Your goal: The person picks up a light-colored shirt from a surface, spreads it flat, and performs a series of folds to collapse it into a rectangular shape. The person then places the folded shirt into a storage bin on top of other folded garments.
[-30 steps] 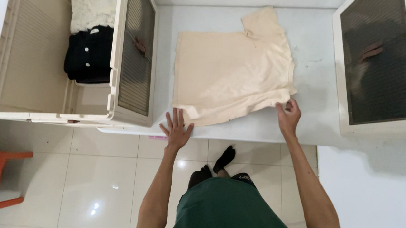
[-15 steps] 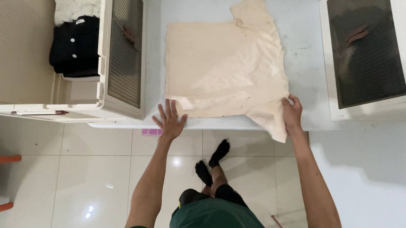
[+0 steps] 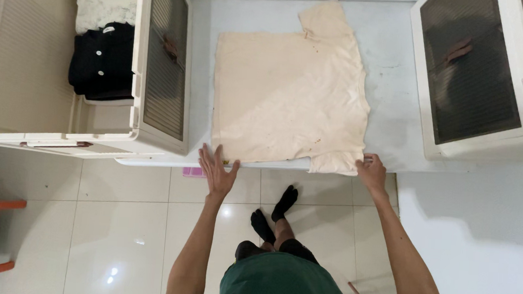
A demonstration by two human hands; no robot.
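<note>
White table point(image 3: 394, 95) over glossy tiled floor | cream cotton T-shirt point(image 3: 289, 100) lies flat, half-folded, at table's near edge | left hand point(image 3: 216, 173) open, fingers spread, at shirt's near-left corner | right hand point(image 3: 371, 171) pinching near-right hem | cream storage bin point(image 3: 8, 86) left holds folded black garment point(image 3: 102, 62).

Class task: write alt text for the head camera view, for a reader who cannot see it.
A person's left hand and right hand rest at the near edge of a cream shirt spread flat on a white table. An open bin on the left holds folded black and white clothes.
</note>
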